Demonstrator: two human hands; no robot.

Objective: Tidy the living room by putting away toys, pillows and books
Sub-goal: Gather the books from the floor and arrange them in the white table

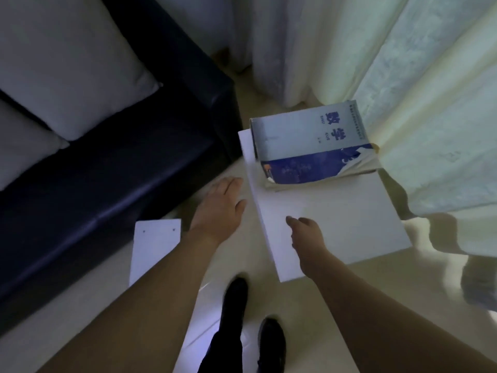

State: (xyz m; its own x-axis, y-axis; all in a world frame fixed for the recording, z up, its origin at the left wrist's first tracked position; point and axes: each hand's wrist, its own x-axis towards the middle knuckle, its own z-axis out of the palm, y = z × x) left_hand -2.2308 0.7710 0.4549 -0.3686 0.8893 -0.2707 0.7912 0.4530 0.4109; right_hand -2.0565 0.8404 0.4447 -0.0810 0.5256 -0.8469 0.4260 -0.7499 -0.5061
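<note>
Here the book (312, 146) is lying flat at the far end of a white surface (349, 219), just beside the curtain (430, 103), its near corner torn and curling. The left hand (219, 208) is hovering off the surface's left edge with fingers straight and relaxed, holding nothing. The right hand (306, 235) is reaching over the surface, fingers loosely bent and empty, still short of the book. Judging by the reach, picking the book up is the step in hand. It would go best gripped by the spine side, with the other hand supporting underneath, sparing the torn cover. The cover is showing two large Chinese characters above the letters "SHU XUE"; the smaller print is too blurred to read.
</note>
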